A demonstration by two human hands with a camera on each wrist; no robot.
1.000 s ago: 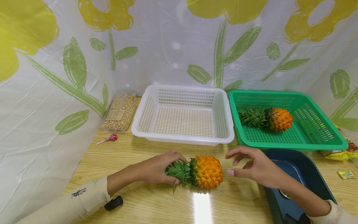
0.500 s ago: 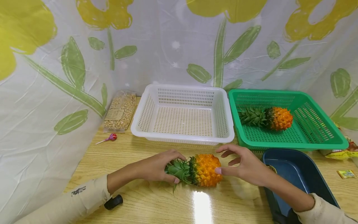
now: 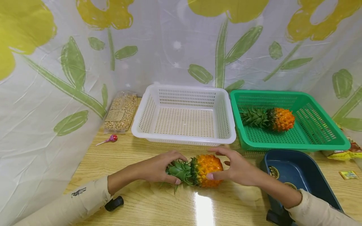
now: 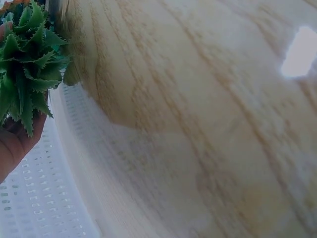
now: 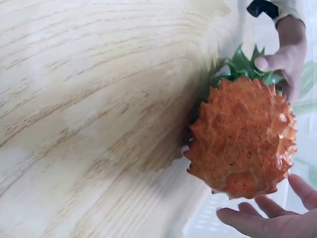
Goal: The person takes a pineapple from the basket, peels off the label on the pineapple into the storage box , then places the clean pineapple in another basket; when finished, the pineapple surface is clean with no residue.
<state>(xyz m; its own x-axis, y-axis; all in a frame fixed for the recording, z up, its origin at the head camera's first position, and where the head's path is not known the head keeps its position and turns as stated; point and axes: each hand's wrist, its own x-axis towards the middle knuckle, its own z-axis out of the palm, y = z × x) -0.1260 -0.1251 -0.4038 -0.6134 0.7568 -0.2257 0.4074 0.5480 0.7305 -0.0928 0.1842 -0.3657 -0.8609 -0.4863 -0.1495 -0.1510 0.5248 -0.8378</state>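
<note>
A toy-like orange pineapple (image 3: 206, 168) with a spiny green crown lies on its side on the wooden table, crown to the left. My left hand (image 3: 164, 166) grips the crown, thumb on the near side and fingers over the far side. In the left wrist view the crown's leaves (image 4: 29, 69) fill the upper left corner. Around the orange base my right hand (image 3: 233, 166) is spread, thumb on the near side and index finger at the far edge. The right wrist view shows that hand's slightly bent fingers (image 5: 267, 210) right at the base of the fruit.
A white basket (image 3: 183, 139) stands behind the hands. To its right a green basket (image 3: 297, 147) holds another pineapple (image 3: 278, 119). A dark blue tray (image 3: 306, 166) lies beneath the right forearm. At left are a bag of kernels (image 3: 120, 113) and a lollipop (image 3: 111, 138).
My right hand has moved left from beside the blue tray, and its thumb and fingers now reach around the pineapple's base. The left hand keeps its grip on the crown.
</note>
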